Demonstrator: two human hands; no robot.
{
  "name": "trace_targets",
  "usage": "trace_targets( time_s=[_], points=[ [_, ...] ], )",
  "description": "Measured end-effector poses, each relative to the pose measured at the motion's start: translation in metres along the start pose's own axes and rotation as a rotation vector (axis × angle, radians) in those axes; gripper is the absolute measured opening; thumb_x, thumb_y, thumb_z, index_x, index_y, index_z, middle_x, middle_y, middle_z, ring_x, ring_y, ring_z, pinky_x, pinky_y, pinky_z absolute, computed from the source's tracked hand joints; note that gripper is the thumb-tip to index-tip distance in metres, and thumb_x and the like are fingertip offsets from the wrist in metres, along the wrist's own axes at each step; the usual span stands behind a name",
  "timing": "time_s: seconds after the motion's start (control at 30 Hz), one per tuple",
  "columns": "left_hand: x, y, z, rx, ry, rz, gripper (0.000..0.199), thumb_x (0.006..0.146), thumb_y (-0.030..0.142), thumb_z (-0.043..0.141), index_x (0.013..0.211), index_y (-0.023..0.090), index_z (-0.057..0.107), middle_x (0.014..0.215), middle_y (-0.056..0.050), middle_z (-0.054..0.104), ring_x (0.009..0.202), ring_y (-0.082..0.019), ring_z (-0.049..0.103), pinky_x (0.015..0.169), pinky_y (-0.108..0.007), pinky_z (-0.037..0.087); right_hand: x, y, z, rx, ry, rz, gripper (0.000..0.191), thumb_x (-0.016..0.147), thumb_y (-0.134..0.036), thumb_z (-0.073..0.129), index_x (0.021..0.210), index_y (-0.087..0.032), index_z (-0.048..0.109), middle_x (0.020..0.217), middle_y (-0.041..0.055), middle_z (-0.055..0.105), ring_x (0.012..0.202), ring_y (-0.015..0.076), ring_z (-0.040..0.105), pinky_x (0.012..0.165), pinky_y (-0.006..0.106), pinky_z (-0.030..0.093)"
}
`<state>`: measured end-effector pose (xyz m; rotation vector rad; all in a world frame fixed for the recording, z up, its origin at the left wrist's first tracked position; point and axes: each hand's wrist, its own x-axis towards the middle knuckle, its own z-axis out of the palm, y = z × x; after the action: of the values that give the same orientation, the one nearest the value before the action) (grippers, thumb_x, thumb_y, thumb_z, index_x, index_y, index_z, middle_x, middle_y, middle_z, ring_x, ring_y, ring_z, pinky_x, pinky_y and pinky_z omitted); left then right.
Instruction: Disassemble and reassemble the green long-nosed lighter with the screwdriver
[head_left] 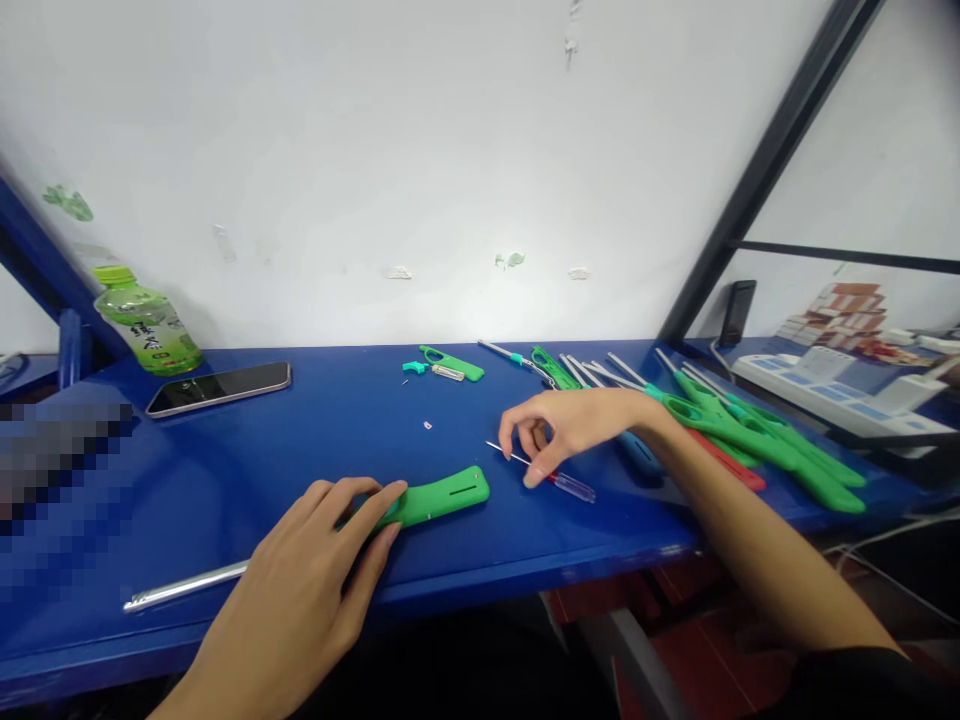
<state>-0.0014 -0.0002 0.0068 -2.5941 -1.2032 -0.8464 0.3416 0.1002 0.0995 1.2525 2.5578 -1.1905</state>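
Observation:
My left hand (322,560) is closed round the trigger end of a green lighter (442,497) lying on the blue table. The lighter's metal tube (187,583) comes out on the far side of that hand, pointing left. Over the table to the right, my right hand (559,430) has its fingers curled and its thumb apart from them. Just under its thumb and fingertips lies a screwdriver (574,488) with a clear and red handle, its thin shaft pointing left. The right fingers hold nothing that shows.
Several green lighters (772,445) are piled at the right, with a red one (724,460) among them. Green lighter parts (457,365) lie near the wall. A phone (221,388) and a green bottle (150,325) are at the left. The table's front edge (525,575) is close.

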Motion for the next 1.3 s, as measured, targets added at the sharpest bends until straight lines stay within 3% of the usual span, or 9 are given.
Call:
trace_targets(
  time_s=[0.1,0.33,0.47,0.57,0.67,0.87,1.03,1.13,1.3],
  points=[
    [-0.001,0.000,0.000,0.006,-0.004,0.000,0.036,0.116,0.038,0.048,0.147,0.027,0.062,0.128,-0.008,0.070,0.108,-0.030,0.065,0.094,-0.048,0.054,0.003,0.003,0.001,-0.026,0.037,0.041,0.045,0.081,-0.050,0.088,0.109,-0.020,0.071,0.083,0.0020,0.076,0.074,0.0193,0.070,0.066,0.029,0.052],
    [-0.002,-0.001,0.000,0.017,0.005,-0.008,0.037,0.116,0.040,0.047,0.146,0.027,0.064,0.130,-0.008,0.071,0.109,-0.030,0.066,0.096,-0.047,0.054,0.003,0.009,-0.004,-0.160,0.364,0.125,0.023,0.095,-0.039,0.072,0.108,-0.019,0.069,0.086,0.0070,0.080,0.076,0.0212,0.072,0.076,0.034,0.052],
    [0.000,0.001,-0.001,0.023,-0.008,-0.011,0.037,0.115,0.039,0.048,0.146,0.026,0.065,0.129,-0.008,0.072,0.108,-0.030,0.067,0.094,-0.048,0.055,-0.005,0.004,-0.003,-0.129,0.205,0.237,0.036,0.093,-0.053,0.072,0.082,-0.020,0.071,0.065,0.0049,0.075,0.060,0.0212,0.070,0.067,0.035,0.052],
    [0.000,0.001,-0.002,0.029,-0.002,0.004,0.037,0.115,0.038,0.048,0.146,0.026,0.064,0.129,-0.009,0.072,0.108,-0.030,0.068,0.094,-0.048,0.055,-0.007,-0.002,0.001,-0.098,0.092,0.203,0.026,0.090,-0.037,0.069,0.070,-0.021,0.068,0.069,0.0041,0.076,0.065,0.0199,0.071,0.068,0.033,0.052],
    [-0.001,0.001,-0.002,0.032,0.001,0.009,0.037,0.116,0.037,0.048,0.146,0.025,0.063,0.128,-0.009,0.071,0.108,-0.030,0.068,0.094,-0.048,0.055,-0.002,-0.005,0.005,-0.124,0.153,0.136,0.015,0.082,-0.023,0.067,0.067,-0.021,0.066,0.069,0.0025,0.074,0.065,0.0186,0.067,0.066,0.033,0.049],
    [0.001,0.001,-0.002,0.022,-0.010,0.023,0.036,0.116,0.035,0.048,0.148,0.024,0.060,0.128,-0.009,0.069,0.108,-0.030,0.065,0.093,-0.048,0.053,0.009,-0.005,0.009,-0.057,0.418,-0.023,0.005,0.091,-0.026,0.063,0.091,-0.022,0.060,0.087,0.0061,0.080,0.076,0.0196,0.070,0.073,0.034,0.051],
    [0.002,0.001,-0.002,0.025,0.003,0.034,0.035,0.116,0.034,0.048,0.146,0.024,0.061,0.127,-0.009,0.070,0.107,-0.029,0.066,0.093,-0.048,0.053,0.010,-0.007,0.011,0.182,0.489,-0.182,0.022,0.110,-0.047,0.047,0.111,-0.025,0.042,0.090,0.0066,0.081,0.080,0.0195,0.073,0.078,0.035,0.056],
    [0.000,0.001,-0.002,0.027,0.007,0.026,0.035,0.116,0.034,0.048,0.146,0.024,0.062,0.127,-0.009,0.070,0.106,-0.030,0.066,0.093,-0.048,0.054,0.011,-0.004,0.011,0.196,0.494,-0.226,0.031,0.110,-0.055,0.053,0.116,-0.024,0.054,0.075,-0.0024,0.067,0.066,0.0164,0.062,0.067,0.032,0.050],
    [0.000,0.001,-0.001,0.016,-0.017,0.008,0.036,0.116,0.037,0.048,0.147,0.026,0.061,0.129,-0.009,0.070,0.109,-0.030,0.065,0.094,-0.049,0.054,0.015,0.000,0.012,-0.122,0.521,-0.178,0.043,0.113,-0.043,0.042,0.123,-0.021,0.078,0.080,0.0000,0.060,0.070,0.0159,0.051,0.072,0.032,0.040]
  ],
)
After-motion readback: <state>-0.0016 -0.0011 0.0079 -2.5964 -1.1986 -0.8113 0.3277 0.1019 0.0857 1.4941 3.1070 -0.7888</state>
